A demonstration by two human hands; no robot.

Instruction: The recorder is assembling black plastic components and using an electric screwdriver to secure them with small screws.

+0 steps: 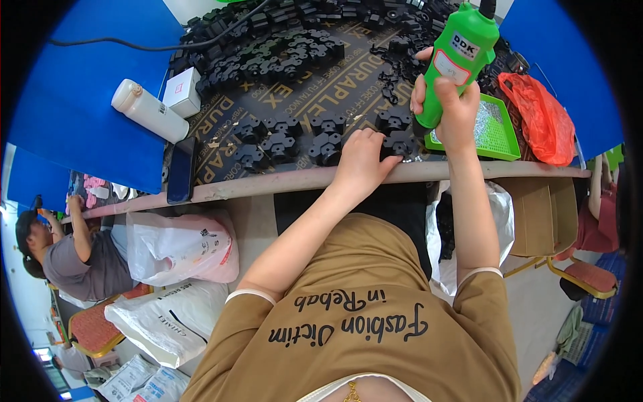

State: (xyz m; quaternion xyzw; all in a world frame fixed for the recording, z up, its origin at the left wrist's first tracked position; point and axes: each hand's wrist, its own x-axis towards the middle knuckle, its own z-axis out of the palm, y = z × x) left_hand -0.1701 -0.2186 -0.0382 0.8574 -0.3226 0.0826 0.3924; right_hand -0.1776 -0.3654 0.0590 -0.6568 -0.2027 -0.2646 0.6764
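My right hand [455, 110] is wrapped round a green electric screwdriver [462, 50], held nearly upright with its lower end down beside a black plastic part [402, 142] near the table's front edge. The thumb lies along the tool's body. My left hand [362, 164] rests at the table edge with bent fingers, thumb and forefinger against the left side of that same part. Several similar black parts [278, 146] stand in short rows to the left. A green tray [512, 144] of small metal screws sits just right of the screwdriver. The tool's tip is hard to make out.
Many black parts [268, 60] cover the back of the table. A white bottle [151, 110], a white box [182, 92] and a phone [181, 171] lie left. A red plastic bag [539, 117] lies right. A co-worker [87, 254] sits at the left; blue partitions flank the table.
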